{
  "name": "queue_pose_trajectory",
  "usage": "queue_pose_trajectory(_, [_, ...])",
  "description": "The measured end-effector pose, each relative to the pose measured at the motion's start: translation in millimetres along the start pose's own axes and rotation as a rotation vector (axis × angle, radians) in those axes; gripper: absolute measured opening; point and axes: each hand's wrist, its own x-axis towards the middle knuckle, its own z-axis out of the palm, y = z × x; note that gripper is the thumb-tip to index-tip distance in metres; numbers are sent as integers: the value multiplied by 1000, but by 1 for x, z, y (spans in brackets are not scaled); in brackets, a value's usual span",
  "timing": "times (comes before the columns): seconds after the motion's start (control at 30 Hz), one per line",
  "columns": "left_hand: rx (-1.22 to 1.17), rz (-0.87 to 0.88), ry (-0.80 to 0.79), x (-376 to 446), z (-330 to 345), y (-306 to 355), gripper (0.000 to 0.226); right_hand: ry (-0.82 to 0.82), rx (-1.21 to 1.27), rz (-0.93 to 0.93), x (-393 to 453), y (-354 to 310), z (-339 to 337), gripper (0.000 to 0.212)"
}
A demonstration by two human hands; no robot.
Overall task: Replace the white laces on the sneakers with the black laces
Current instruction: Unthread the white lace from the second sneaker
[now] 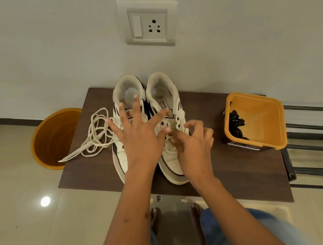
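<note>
Two white sneakers (150, 124) side by side on dark surface (236, 174), toes toward the person. Left hand (138, 138) spread flat, fingers straight, over left sneaker. Right hand (192, 145) curled, fingertips at the right sneaker's eyelets; grip blurred. Loose white lace (96, 135) coiled left of the sneakers. Black laces (236, 122) in yellow tub (267, 111), right. Orange bucket (54, 137) on floor.

A dark wooden table (246, 174) sits tight against a plain pale wall (42, 45). Straight above it, a white switch-and-socket plate (148, 26). Left of the table, an orange bucket (55, 139) on glossy beige floor tiles (21, 225); right of it, a dark metal rack (321, 141).
</note>
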Motion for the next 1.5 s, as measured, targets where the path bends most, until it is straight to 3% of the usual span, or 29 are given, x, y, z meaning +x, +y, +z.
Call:
queue_pose_trajectory(0.13, [-25,-29,24,2,0,1,41,128,196,75,-4,4,-1,9])
queue_pose_trajectory(0.27, [-21,-15,12,2,-3,2,57,257,496,433,-13,14,-17,19])
queue_pose_trajectory(0.4, [-103,-7,-16,3,-5,0,75,254,179,196,-13,9,-20,15])
queue_pose_trajectory(0.5, [-150,2,-22,4,-4,-5,78,105,86,12,-3,0,-15,31])
queue_pose_trajectory(0.6, [-188,-12,-16,4,-5,-5,78,-54,-15,-85,-1,-3,-7,20])
queue_pose_trajectory(0.77, [-149,-16,-5,4,-4,-5,77,-20,-32,-48,4,2,-12,14])
queue_pose_trajectory(0.9, [-126,-17,-5,5,-3,-8,76,200,23,236,10,19,-34,23])
queue_pose_trajectory(0.97, [-73,-20,9,6,-1,-10,77,292,16,284,9,23,-40,23])
queue_pose_trajectory(1.03, [-54,-55,44,7,-1,-12,80,280,-22,181,9,20,-38,19])
queue_pose_trajectory(1.13, [-74,-84,57,6,-1,-13,80,61,-64,-73,9,9,-23,22])
queue_pose_trajectory(1.23, [-91,-99,36,7,-1,-13,77,-83,-66,-129,2,1,-7,19])
queue_pose_trajectory(1.43, [-96,-128,18,8,1,-16,76,208,-39,73,22,17,-46,21])
queue_pose_trajectory(1.5, [-136,-145,-1,8,1,-14,75,202,-35,52,27,29,-60,15])
